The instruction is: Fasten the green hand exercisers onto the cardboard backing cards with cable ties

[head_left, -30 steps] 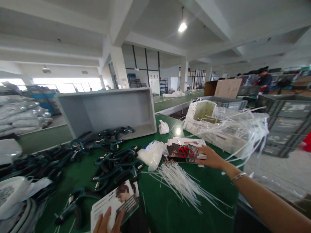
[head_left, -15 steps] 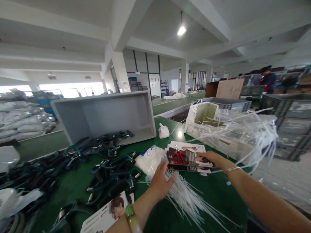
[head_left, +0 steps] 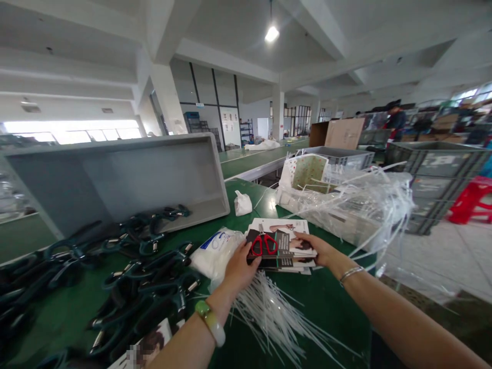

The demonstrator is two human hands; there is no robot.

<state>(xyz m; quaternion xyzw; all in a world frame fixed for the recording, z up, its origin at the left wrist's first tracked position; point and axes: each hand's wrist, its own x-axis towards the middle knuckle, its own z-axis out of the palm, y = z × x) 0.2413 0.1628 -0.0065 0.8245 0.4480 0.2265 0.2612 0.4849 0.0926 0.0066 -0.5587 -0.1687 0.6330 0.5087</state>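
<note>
A stack of printed cards (head_left: 282,230) lies on the green table, with red-handled scissors (head_left: 264,244) on top. My left hand (head_left: 241,266) grips the stack's left edge, thumb at the near side. On the right edge, my right hand (head_left: 313,248) holds the stack with its fingers on top. White cable ties (head_left: 274,318) are spread just below the cards. A plastic bag with blue print (head_left: 217,251) touches the area beside my left hand. Dark green hand tools with black grips (head_left: 149,287) are heaped on the left.
A grey crate (head_left: 161,174) lies on its side behind the tools. Clear plastic wrap and straps (head_left: 361,205) cover the back right of the table. A small white bag (head_left: 242,203) sits behind the cards. Stacked grey crates (head_left: 434,179) stand at right; a person (head_left: 395,120) is far off.
My left hand has moved from beside the stack onto its left edge. My right hand has stayed at the right edge. The view has shifted to the right.
</note>
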